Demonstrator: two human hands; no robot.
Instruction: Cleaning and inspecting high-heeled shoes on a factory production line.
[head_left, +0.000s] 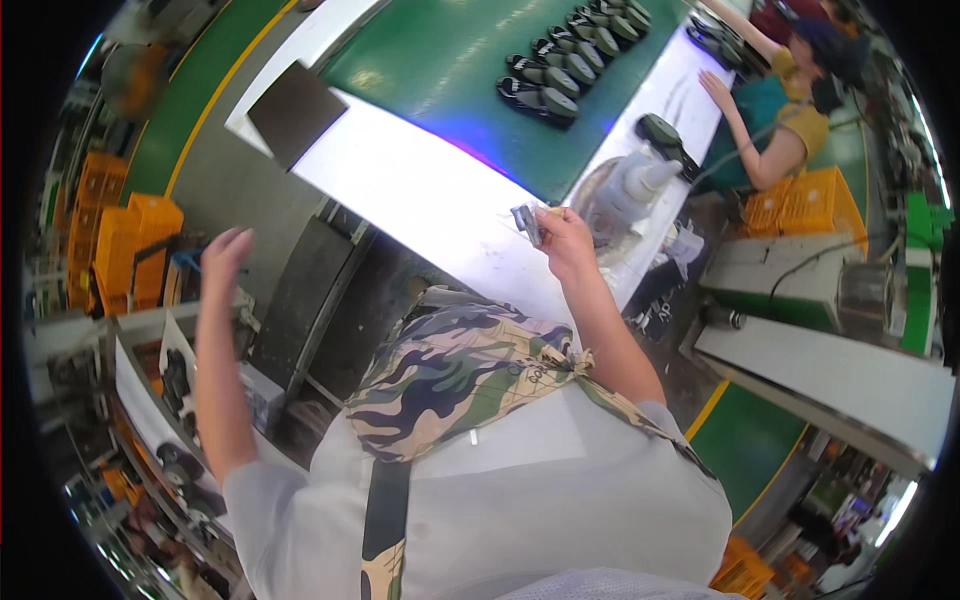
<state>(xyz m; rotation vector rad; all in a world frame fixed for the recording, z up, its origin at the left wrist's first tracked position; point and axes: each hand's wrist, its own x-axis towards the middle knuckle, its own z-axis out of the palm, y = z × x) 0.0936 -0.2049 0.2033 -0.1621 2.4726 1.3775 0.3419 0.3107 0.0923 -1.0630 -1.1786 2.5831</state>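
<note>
right hand (566,240): pinching small grey piece (527,222) at fingertips, over white table edge (420,190) | likely light, stiff, easily dropped; best gripped by edges | left hand (226,258): spread loose, empty

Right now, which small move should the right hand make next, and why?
Probably lower the right hand to the white table edge: it holds a small grey brush-like tool in the air, beside the white bottle. The left hand is raised and empty.
</note>
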